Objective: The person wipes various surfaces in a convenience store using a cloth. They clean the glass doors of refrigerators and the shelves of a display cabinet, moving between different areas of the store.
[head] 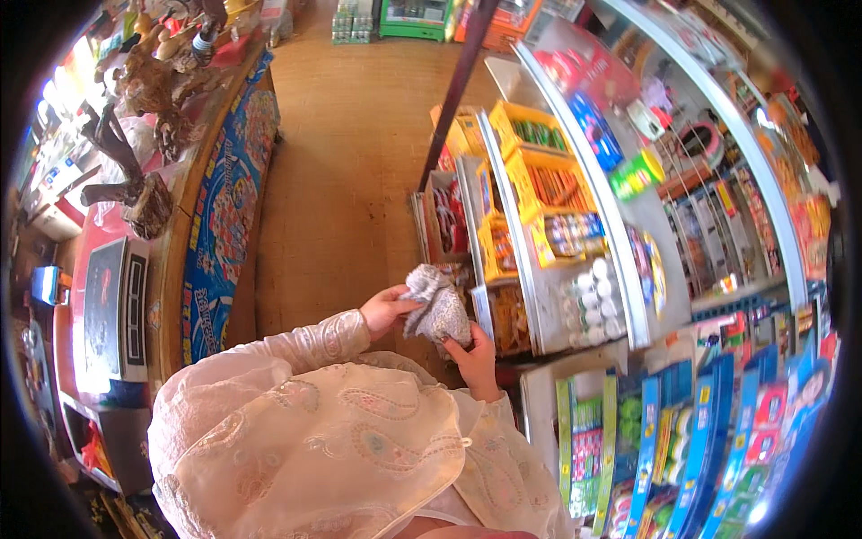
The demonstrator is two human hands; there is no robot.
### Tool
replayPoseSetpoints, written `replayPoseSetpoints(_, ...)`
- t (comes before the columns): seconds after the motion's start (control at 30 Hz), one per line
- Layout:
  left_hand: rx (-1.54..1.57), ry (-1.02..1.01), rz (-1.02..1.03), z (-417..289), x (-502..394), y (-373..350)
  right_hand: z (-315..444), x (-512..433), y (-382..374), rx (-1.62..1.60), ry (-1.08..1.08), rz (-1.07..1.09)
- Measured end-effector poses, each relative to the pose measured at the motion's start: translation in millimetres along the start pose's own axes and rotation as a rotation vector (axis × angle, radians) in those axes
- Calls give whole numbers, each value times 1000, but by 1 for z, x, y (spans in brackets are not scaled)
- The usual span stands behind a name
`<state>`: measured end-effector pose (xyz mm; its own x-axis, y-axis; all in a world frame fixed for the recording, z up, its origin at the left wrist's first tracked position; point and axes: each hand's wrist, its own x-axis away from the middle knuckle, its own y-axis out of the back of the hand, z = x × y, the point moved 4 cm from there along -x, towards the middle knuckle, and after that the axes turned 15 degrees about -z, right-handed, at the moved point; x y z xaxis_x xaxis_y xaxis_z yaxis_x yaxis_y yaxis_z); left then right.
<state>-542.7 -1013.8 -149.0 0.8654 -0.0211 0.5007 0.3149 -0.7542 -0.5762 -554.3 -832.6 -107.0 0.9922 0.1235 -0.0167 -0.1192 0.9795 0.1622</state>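
Observation:
A crumpled grey cloth (436, 306) is held between both hands in front of my body, above the floor. My left hand (387, 310) pinches its left edge with thumb and fingers. My right hand (477, 360) grips the lower right corner, the thumb lying on top of the fabric. The cloth looks thick and fuzzy, and it is bunched into folds. Close beyond it on the right are the ends of the metal shop shelves (532, 290). Pale embroidered sleeves (316, 340) cover my forearms.
Shelves on the right hold yellow crates (549, 178), white-capped bottles (596, 296) and a green canister (636, 176). A dark post (458, 94) rises beside them. The left counter (222, 141) carries driftwood pieces (131, 182). A blue rack (704, 431) stands at lower right. Brown floor (330, 155) runs between.

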Motion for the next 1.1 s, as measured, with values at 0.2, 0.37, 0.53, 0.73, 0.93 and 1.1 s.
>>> replayPoseSetpoints(0.2, 123, -300, -40, -130, -13, 67, 23, -84, -76, -9, 153, 30)
replayPoseSetpoints(0.37, 221, -445, -114, -196, -27, 99, 19, -145, -135, -28, 40, 205)
replayPoseSetpoints(0.53, 232, -480, -200, -243, -71, 127, 4, -219, -190, 150, 48, 548)
replayPoseSetpoints(0.73, -13, -496, -282, -325, -150, 154, 3, -350, -283, 104, 53, 664)
replayPoseSetpoints(0.93, -250, -593, -334, -424, -203, 170, 61, -467, -405, -459, -99, 990)
replayPoseSetpoints(1.1, -454, -778, -632, -495, -236, 219, 69, -534, -509, -403, -220, 1150)
